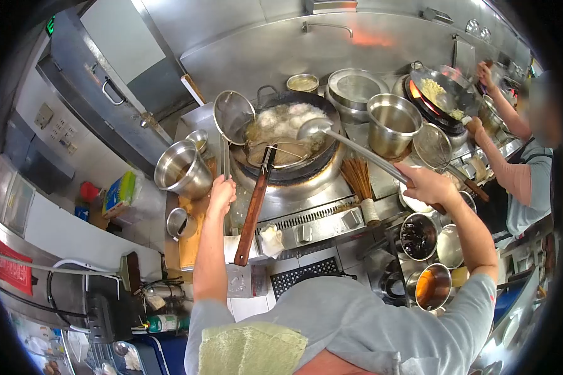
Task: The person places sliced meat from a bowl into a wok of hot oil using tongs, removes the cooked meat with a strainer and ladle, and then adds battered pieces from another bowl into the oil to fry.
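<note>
My left hand (221,196) is closed around the metal handle of a round mesh strainer (234,116), which is raised and tilted at the wok's left side. In the wok (331,150), pale pieces of food (294,117) sit in bubbling liquid. The fingers of my right hand (426,189) are wrapped round the long handle of a ladle (314,127). Its bowl is over the wok's right part. A second strainer lies across the wok's near side, its wooden handle (254,219) pointing toward me.
A steel pot (184,169) stands left of the wok, another pot (394,125) to its right. A bamboo brush (360,187) leans on the stove front. Sauce containers (433,286) are at my right. Further right, a person (513,162) works at another wok (441,94) over flame.
</note>
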`<state>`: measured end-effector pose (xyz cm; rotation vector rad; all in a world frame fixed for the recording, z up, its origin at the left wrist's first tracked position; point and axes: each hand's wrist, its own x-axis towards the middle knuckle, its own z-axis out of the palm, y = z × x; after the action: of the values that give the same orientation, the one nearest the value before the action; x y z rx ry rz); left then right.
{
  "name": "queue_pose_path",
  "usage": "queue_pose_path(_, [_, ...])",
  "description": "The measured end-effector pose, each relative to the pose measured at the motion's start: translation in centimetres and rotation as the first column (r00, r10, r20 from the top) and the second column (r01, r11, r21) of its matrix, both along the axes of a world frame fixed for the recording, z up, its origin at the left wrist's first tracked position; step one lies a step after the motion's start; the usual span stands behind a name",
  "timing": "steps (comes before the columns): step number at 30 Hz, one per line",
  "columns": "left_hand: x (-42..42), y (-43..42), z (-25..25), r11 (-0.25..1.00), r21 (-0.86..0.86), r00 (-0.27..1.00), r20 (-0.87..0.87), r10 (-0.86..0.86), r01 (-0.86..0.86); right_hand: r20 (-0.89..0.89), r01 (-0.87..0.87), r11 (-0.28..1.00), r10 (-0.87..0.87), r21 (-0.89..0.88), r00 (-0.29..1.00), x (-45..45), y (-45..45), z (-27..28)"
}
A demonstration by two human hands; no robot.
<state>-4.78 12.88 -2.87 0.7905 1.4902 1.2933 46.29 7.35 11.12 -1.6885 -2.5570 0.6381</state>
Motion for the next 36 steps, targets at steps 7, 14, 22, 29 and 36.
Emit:
queue_pose_path(7, [-1.7, 2.3, -0.1, 0.980, -0.093, 0.980, 0.107, -0.168, 0.178, -0.015, 0.123, 0.991, -0.122, 0.059, 0.992, -3.7, 2.6, -4.7])
queue_pose_path(14, [-3.8, 4.0, 0.2, 0.927, -0.114, 0.934, 0.050, -0.354, 0.358, -0.620, 0.307, 0.941, -0.157, 0.141, 0.768, -10.3, 6.3, -12.5])
queue_pose_path(22, [-6.9, 6.5, 0.4, 0.867, -0.163, 0.880, 0.006, -0.476, 0.470, -0.789, 0.436, 0.839, -0.496, -0.327, 0.362, -19.5, 5.0, -12.0])
queue_pose_path(29, [-8.3, 8.7, 0.7, 0.781, -0.214, 0.792, -0.050, -0.608, 0.586, -0.797, 0.384, 0.745, -0.603, -0.546, 0.039, -24.8, 5.3, -13.7])
queue_pose_path(36, [-7.1, 9.1, 0.8, 0.763, -0.186, 0.777, 0.002, -0.629, 0.619, -0.391, -0.381, 0.660, -0.717, -0.647, -0.577, -27.6, 7.8, -10.5])
